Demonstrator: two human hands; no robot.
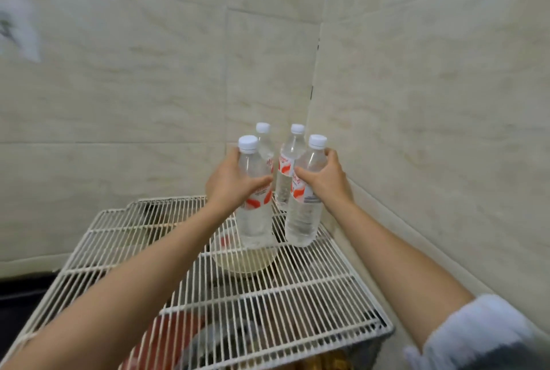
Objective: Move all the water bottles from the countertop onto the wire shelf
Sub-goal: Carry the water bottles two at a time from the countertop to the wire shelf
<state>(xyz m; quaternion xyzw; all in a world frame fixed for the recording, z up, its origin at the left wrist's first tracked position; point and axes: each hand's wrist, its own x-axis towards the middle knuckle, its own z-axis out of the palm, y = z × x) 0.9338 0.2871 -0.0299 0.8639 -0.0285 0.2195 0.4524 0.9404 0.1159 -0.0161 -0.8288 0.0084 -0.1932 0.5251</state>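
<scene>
At the far right corner of the wire shelf (312,292), the fingers (257,183) of your left hand (230,183) are wrapped round the front-left bottle (255,221), at and just above its red-and-white label. The fingers (329,154) of your right hand (326,180) grasp the front-right bottle (303,221) the same way, thumb across the label.

Both held bottles stand with their long axis close to vertical, white caps up. Their bases are at the level of the shelf wires; whether they rest on the wires or hang just above them, you cannot tell. The two are near each other, with a narrow gap between.

Behind them stand the rear-left bottle (264,140) and the rear-right bottle (288,167), also upright with caps up, close to where the tiled walls (148,72) meet. That makes four clear bottles in all, two gripped and two free.

Under the shelf, below the front-left bottle, one pale bowl (244,261) shows through the wires. A light sleeve (482,331) is pushed up your right arm.
</scene>
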